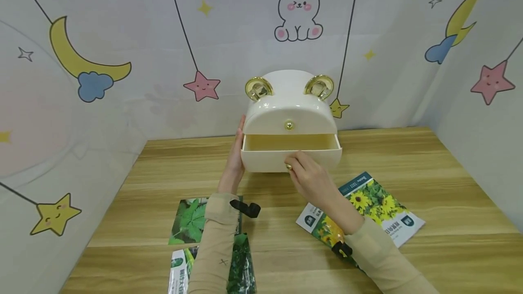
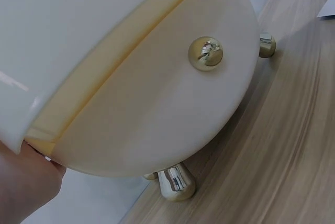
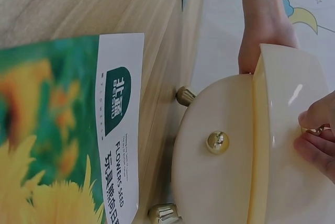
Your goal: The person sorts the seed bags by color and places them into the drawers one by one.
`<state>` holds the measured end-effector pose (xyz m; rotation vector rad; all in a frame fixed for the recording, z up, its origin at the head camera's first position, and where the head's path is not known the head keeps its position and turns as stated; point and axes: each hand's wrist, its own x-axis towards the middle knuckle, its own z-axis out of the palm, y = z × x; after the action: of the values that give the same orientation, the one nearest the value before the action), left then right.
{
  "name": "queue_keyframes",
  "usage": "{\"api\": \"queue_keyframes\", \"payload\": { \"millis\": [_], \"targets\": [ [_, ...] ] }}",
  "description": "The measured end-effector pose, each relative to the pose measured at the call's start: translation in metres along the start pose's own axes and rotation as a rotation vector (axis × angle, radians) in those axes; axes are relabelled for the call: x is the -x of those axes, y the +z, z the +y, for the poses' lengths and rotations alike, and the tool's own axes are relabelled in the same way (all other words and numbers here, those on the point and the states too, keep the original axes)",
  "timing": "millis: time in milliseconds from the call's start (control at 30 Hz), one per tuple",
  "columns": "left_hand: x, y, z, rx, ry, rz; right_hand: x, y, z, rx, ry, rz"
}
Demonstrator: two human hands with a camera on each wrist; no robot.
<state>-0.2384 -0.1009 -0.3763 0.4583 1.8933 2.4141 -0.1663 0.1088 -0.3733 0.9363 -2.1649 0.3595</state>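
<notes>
A glossy white drawer box (image 1: pixel 291 103) with gold ears stands against the back wall. Its middle drawer (image 1: pixel 265 161) is pulled out, and the part of its inside that shows holds nothing. My right hand (image 1: pixel 308 177) pinches the small gold knob (image 1: pixel 288 167) of that drawer between thumb and fingers. Along the box's left side lies my left hand (image 1: pixel 235 155), fingers extended and pointing up. Below the drawer, a rounded lower drawer front (image 2: pixel 141 114) with its own gold knob (image 2: pixel 205 54) shows in the left wrist view, sitting closed.
Flower seed packets, one with yellow flowers (image 1: pixel 382 205), lie under and beside my right forearm. Green-leaf packets (image 1: pixel 189 221) lie around my left forearm, partly covered by it. Gold feet (image 2: pixel 177 182) raise the box off the wooden table (image 1: pixel 457 203).
</notes>
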Motion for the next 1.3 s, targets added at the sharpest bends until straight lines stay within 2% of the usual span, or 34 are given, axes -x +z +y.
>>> {"api": "queue_keyframes", "payload": {
  "millis": [400, 900, 1300],
  "targets": [
    [0.002, 0.002, 0.004, 0.044, 0.029, -0.025, 0.004, -0.004, -0.006, 0.020, -0.023, 0.000],
    [0.003, 0.005, 0.006, 0.010, 0.030, -0.024, 0.007, -0.007, -0.013, 0.014, -0.059, 0.014],
    [0.005, 0.006, 0.008, -0.015, 0.024, -0.029, 0.009, -0.013, -0.022, 0.032, -0.075, -0.009]
  ]
}}
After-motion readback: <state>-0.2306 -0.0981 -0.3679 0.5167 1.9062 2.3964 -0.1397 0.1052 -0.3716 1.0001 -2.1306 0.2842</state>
